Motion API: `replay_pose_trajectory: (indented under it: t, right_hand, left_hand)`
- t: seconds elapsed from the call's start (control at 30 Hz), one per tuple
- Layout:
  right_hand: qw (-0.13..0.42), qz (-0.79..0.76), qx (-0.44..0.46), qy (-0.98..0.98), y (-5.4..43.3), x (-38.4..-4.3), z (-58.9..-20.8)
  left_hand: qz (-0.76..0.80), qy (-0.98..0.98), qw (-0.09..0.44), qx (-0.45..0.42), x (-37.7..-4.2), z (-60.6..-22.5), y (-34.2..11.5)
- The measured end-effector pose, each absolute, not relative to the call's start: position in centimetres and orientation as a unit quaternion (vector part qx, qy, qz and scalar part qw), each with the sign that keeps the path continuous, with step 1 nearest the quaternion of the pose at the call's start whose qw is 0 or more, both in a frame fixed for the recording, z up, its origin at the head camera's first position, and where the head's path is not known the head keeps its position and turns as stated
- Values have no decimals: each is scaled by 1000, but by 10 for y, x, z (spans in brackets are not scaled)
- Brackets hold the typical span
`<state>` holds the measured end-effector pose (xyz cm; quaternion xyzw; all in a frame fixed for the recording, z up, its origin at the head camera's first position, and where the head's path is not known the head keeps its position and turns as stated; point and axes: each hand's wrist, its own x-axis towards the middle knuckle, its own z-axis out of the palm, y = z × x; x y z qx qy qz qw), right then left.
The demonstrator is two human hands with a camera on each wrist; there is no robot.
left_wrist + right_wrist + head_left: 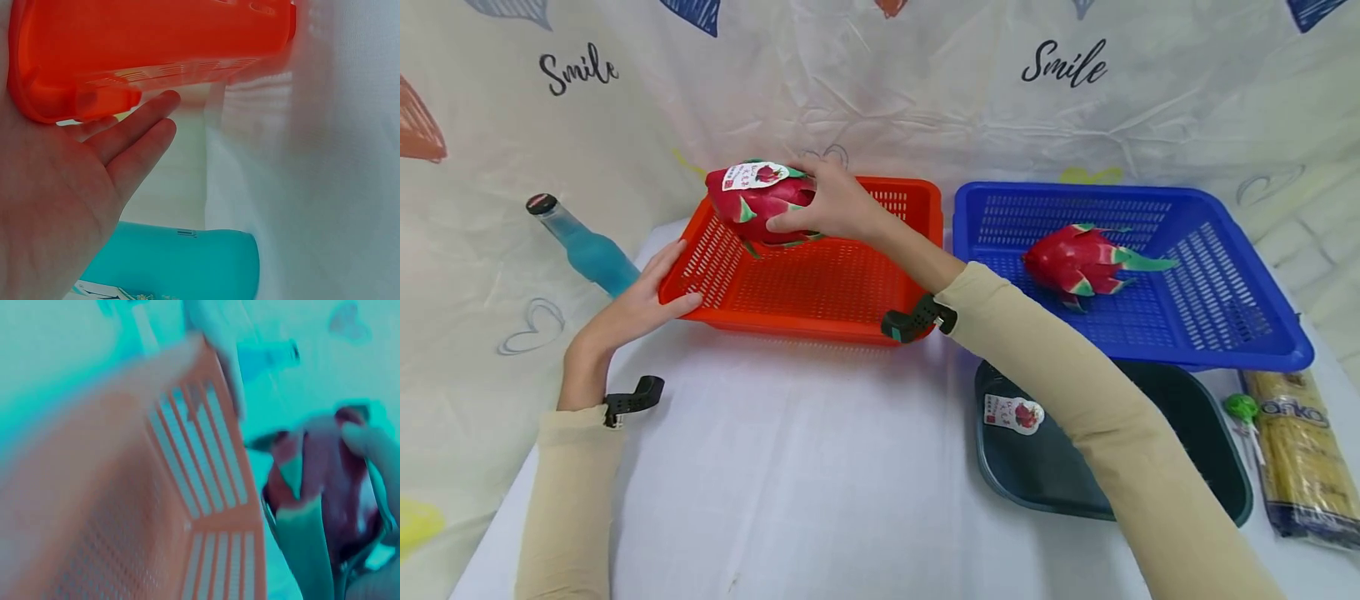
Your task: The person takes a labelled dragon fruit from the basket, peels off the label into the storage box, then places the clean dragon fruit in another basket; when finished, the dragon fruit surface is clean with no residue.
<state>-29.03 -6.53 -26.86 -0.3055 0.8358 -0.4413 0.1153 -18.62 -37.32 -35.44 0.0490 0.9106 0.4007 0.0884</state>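
White tablecloth; right hand grips dragon fruit; left hand steadies orange basket

Left hand flat, fingers straight, pressed against orange basket's left corner. Right hand reaches across basket's rear-left, fingers curled, gripping; forearm extended diagonally.

The left hand is lying open under the orange basket, its straight fingers touching the basket's rim. Below the basket, a teal bottle is lying on the white counter, just beside the palm.
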Motion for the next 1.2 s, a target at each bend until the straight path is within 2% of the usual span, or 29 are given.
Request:
replay_pose_trajectory:
  t: [0.2,0.6,0.93,1.2]
  right_hand:
    - [70,-446,-270,851,-55,-253,-262]
    - [53,-505,-262,821,-3,-182,-267]
    - [102,-534,-242,803,37,-119,-272]
    - [127,-531,-259,797,50,-93,-276]
  left_hand:
    - [396,913,85,48,-187,-356,-372]
    - [400,911,82,46,-186,-357,-369]
    - [410,907,84,51,-188,-357,-373]
    - [418,903,77,67,-186,-357,-371]
